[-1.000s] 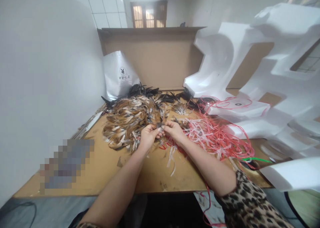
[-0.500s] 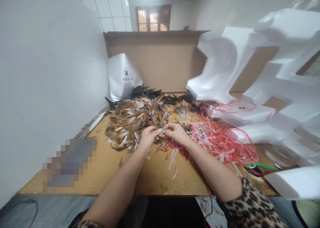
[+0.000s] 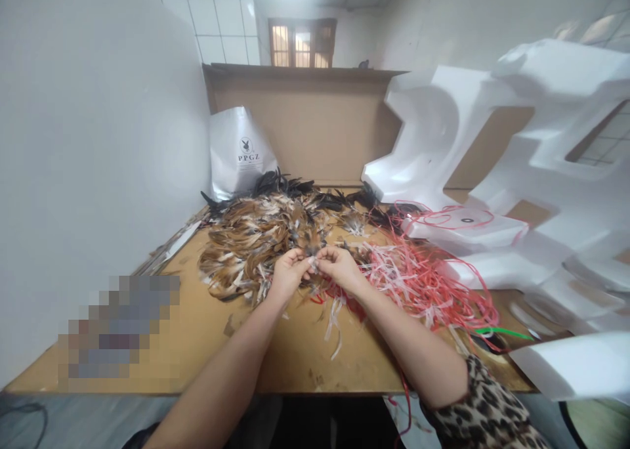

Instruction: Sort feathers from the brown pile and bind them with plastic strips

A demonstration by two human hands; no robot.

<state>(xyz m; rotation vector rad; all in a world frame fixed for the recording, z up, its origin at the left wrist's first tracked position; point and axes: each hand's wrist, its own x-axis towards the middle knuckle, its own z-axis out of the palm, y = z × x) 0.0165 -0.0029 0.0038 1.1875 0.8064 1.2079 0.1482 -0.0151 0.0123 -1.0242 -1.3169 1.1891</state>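
Observation:
My left hand (image 3: 290, 273) and my right hand (image 3: 339, 268) meet over the middle of the table, fingertips pinched together. Between them is a small brown feather bunch (image 3: 311, 240), its pale quill ends at my fingers. Whether each hand grips it equally is partly hidden by the fingers. Just beyond and to the left spreads a large heap of brown and white feathers (image 3: 241, 239). To the right, close to my right forearm, lies a tangle of red and pale ribbon-like strips (image 3: 418, 278). Black feathers (image 3: 283, 184) lie along the back of the pile.
A silver-white bag (image 3: 239, 153) stands at the back left before a cardboard panel (image 3: 325, 127). Large white moulded foam pieces (image 3: 423, 127) fill the right side. A green strip (image 3: 506, 333) lies near the right edge of the table (image 3: 295, 363). A blurred-out patch (image 3: 123, 324) covers the left.
The view has shifted slightly, so the table and heaps appear a little further left and lower. My hands stay together at the feather bunch, their pinch nearly unchanged.

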